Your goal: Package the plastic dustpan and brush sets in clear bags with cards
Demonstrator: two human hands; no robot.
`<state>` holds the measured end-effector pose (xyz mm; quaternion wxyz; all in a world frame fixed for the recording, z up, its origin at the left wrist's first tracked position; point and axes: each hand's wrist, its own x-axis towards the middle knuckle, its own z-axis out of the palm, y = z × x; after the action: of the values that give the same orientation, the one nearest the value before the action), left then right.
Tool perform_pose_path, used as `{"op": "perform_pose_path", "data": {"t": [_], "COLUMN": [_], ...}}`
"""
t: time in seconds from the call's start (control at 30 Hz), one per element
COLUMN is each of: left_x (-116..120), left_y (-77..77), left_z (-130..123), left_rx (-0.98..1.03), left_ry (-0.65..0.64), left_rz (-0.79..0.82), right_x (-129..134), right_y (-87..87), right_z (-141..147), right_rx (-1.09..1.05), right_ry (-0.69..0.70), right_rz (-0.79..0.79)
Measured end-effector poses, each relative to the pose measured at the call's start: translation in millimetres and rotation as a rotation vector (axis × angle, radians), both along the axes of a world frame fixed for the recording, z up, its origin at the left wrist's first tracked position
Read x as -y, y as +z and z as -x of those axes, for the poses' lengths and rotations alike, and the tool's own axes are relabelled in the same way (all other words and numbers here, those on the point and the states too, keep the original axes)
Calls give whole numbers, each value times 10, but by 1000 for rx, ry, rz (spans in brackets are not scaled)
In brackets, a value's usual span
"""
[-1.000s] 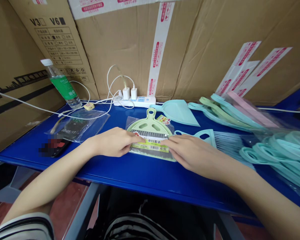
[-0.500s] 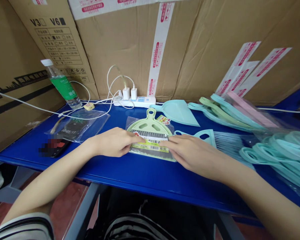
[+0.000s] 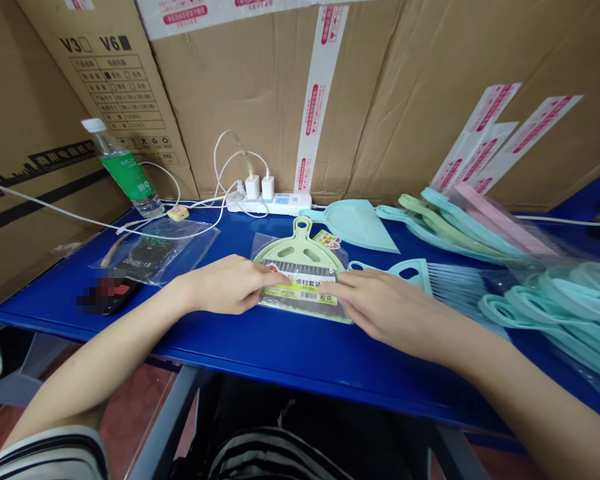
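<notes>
A green dustpan and brush set (image 3: 300, 267) lies in a clear plastic bag on the blue table, with a yellow-and-white printed label across its middle. My left hand (image 3: 227, 285) rests on the bag's left side, its fingertips on the label. My right hand (image 3: 385, 303) lies on the bag's right side, fingers reaching over the label's edge. Both hands appear to hold the bag between them, and they hide parts of the brush and lower bag. A pale teal brush (image 3: 420, 277) lies just beyond my right hand.
The blue table (image 3: 280, 347) also holds a teal dustpan (image 3: 353, 223), stacked pastel dustpans and brushes at right, a white power strip (image 3: 269, 203) with chargers, a water bottle (image 3: 123, 170), a bagged dark item (image 3: 155, 250) and a blurred phone (image 3: 107, 297). Cardboard boxes stand behind.
My hands stay on the bag; only my fingertips shift slightly over the label.
</notes>
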<state>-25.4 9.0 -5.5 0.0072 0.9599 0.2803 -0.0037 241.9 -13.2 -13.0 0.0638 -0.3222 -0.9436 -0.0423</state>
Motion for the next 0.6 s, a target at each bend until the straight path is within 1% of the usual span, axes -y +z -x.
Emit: {"op": "perform_pose_path", "data": {"t": [0.6], "left_x": [9], "left_y": [14], "left_z": [-23], "left_rx": [-60], "left_ry": [18], "left_rz": [-41], "right_x": [9], "right_y": [-13], "right_z": [1], "right_rx": [-16], "right_ry": [-3], "right_rz": [-12]}}
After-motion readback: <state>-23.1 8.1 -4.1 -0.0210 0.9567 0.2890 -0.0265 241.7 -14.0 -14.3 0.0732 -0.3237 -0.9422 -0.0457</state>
